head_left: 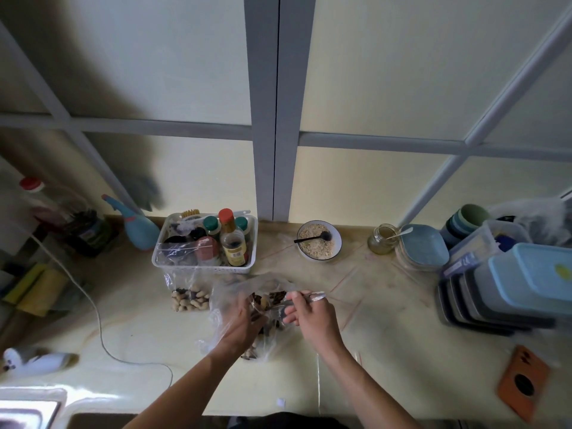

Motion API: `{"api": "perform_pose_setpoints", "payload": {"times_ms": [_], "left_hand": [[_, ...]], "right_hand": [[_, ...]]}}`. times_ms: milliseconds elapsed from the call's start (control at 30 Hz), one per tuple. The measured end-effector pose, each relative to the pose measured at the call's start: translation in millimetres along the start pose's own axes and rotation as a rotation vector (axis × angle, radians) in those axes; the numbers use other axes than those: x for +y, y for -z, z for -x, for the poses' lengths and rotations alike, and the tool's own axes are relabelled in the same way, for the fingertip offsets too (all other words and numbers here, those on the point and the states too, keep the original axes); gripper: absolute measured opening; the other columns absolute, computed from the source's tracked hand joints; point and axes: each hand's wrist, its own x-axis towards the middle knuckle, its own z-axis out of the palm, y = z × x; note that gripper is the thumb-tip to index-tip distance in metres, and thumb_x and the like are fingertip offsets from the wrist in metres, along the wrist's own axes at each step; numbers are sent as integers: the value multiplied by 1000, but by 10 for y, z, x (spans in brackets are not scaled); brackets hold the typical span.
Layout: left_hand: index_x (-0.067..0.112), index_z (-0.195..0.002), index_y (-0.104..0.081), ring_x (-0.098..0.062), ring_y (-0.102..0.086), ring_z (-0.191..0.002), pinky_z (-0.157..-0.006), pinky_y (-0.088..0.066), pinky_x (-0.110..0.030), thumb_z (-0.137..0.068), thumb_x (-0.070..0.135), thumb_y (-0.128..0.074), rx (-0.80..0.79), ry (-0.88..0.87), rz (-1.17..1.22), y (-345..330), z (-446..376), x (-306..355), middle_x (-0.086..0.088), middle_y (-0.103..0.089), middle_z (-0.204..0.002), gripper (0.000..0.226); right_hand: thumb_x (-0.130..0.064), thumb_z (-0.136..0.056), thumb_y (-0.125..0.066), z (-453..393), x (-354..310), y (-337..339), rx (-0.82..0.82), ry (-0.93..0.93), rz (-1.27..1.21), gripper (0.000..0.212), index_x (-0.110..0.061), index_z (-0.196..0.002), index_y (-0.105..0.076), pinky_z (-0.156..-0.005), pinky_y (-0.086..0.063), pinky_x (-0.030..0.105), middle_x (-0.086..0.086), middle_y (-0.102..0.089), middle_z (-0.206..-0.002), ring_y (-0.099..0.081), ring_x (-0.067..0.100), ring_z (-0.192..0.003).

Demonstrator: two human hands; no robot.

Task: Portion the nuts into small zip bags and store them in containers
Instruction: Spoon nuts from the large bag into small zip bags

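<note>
The big clear bag of nuts [244, 308] sits in the middle of the pale surface [387, 320], near the front edge, crumpled & open at the top. The left hand [240, 328] is down inside the bag w/ its fingers buried among the nuts; they're hidden by plastic, so I can't tell if its grip is closed on nuts or just loose. The right hand [309, 314] is just beside the bag on its right side, thumb & first finger pinching a small clear zip bag [312, 296] at its top, other fingers loosely bent. A 2nd small zip bag w/ peanuts [188, 297] already in it stands just left of the big bag, leaning on the front of a white basket [173, 258]. The basket holds sauce bottles [233, 243], one w/ a red cap, & more plastic bags. Behind & to the right is a bowl of oats [319, 240] w/ a dark spoon in it, then a small glass jar [382, 239] w/ a pale spoon. At the far right is a stack of containers [501, 292], the top one w/ a light blue lid, & blue plates [424, 247] next to them. An orange phone [523, 382] lies at the front right. A blue spray bottle [139, 230] stands left of the basket, & a white cord [99, 320] runs over the left side.
</note>
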Motion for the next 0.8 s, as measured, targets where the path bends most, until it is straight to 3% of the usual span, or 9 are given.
{"api": "perform_pose_setpoints", "payload": {"times_ms": [133, 200, 233, 300, 400, 500, 567, 700, 800], "left_hand": [[28, -120, -41, -2, -66, -80, -67, -55, -19, -91, 27, -69, 63, -48, 45, -1, -39, -102, 0, -59, -86, 40], [28, -109, -59, -10, -68, -81, -67, -57, -31, -89, 34, -66, 82, -80, 71, 56, -43, -82, 0, -64, -86, 22], [24, -101, -67, -15, -68, -77, -66, -57, -37, -88, 23, -65, 118, -114, 94, 92, -30, -42, -1, -67, -82, 14], [14, -94, -74, -21, -68, -72, -61, -56, -39, -82, 0, -62, 200, -185, 134, 177, 39, 146, -4, -71, -79, 22], [14, -106, -75, -7, -70, -88, -69, -54, -19, -75, -12, -63, 221, -289, 95, 226, 105, 247, 6, -74, -99, 43], [18, -114, -67, -5, -59, -107, -82, -42, -7, -89, 14, -70, 263, -235, 54, 149, 38, -8, 2, -62, -113, 26], [22, -126, -60, -3, -49, -117, -88, -40, -5, -92, 27, -69, 260, -196, 27, 104, 11, -117, 4, -52, -125, 35], [17, -129, -57, 1, -42, -111, -91, -31, 0, -89, 21, -69, 301, -207, 33, 96, 14, -81, 1, -46, -125, 42], [17, -131, -54, 6, -41, -110, -94, -40, -9, -85, 28, -61, 274, -175, 96, 94, 48, -88, 2, -44, -127, 48]], "right_hand": [[-22, -100, -58, 23, 29, -60, -105, 83, 43, 19, -26, -99, -77, -70, -58, 32, 6, -75, -77, -74, 16, -69], [-19, -99, -60, 49, 39, -48, -193, 175, 100, 22, -30, -100, -78, -74, -59, 31, 1, -74, -80, -74, 12, -73], [-18, -98, -61, 62, 36, -35, -237, 222, 143, 23, -31, -102, -79, -76, -59, 29, -3, -74, -84, -74, 9, -76], [-19, -95, -63, 62, 44, -6, -315, 309, 268, 24, -34, -105, -79, -82, -55, 22, -9, -71, -96, -70, 5, -87], [-19, -92, -66, 61, 57, 7, -359, 378, 346, 25, -34, -104, -80, -84, -49, 15, -16, -67, -102, -65, 3, -97], [-17, -92, -66, 63, 29, 38, -285, 420, 263, 24, -33, -103, -81, -85, -51, 18, -14, -70, -101, -67, 5, -98], [-16, -91, -67, 55, 3, 75, -259, 444, 234, 24, -31, -102, -81, -86, -52, 20, -13, -71, -102, -68, 6, -100], [-15, -91, -66, 15, 6, 137, -316, 394, 224, 25, -32, -101, -81, -89, -56, 31, -13, -71, -103, -69, 12, -100], [-13, -90, -66, -9, 17, 178, -315, 388, 211, 26, -32, -101, -81, -89, -57, 36, -11, -71, -103, -69, 14, -100]]}}
